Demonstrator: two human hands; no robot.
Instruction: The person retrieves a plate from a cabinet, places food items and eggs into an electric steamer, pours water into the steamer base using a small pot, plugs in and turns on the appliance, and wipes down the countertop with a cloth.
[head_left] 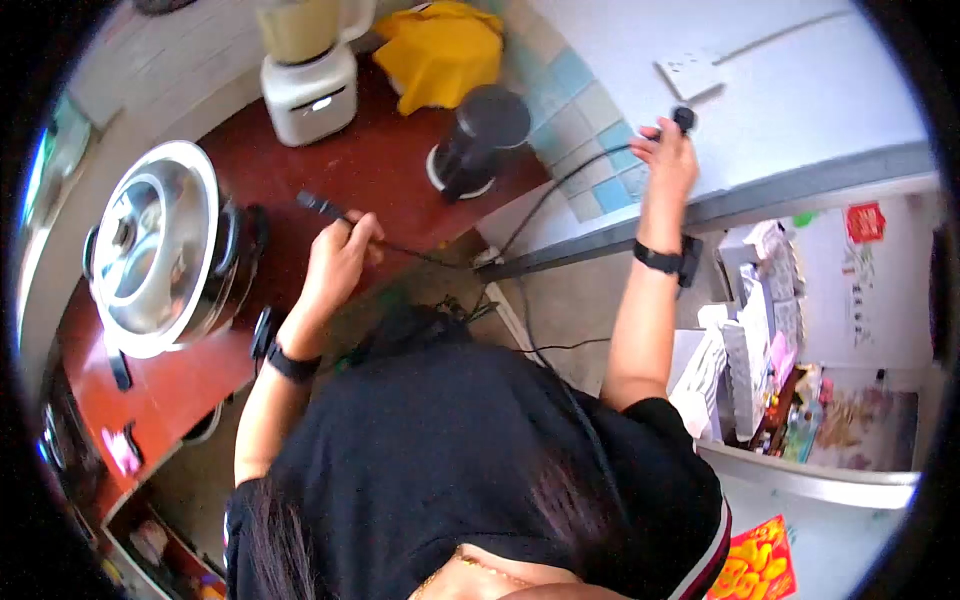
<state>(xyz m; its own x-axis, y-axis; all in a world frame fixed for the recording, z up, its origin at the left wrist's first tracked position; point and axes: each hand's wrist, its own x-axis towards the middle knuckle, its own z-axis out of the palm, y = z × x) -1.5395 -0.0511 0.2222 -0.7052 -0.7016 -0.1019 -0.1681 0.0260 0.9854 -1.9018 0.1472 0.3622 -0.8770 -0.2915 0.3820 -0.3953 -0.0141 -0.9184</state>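
Note:
Black power cord [572,178] runs slack between my two hands, dipping past the counter's corner. My left hand [338,258] is closed around one end, and a dark connector [320,205] sticks out beyond its fingers over the red counter. Up at the wall, my right hand [668,160] grips the other end by its black plug [684,118]. The plug is just below a white wall socket [690,76] and apart from it. A black-and-white appliance [490,130] stands on the counter between the hands. A white blender [310,100] with pale contents in its jug is farther back.
A large lidded steel pot [160,245] stands on the red counter [225,145] at left. Yellow cloth [440,55] lies at the back. A grey-edged ledge [800,180] runs under the socket, with a doorway to a cluttered room at right. More cables [455,315] hang below.

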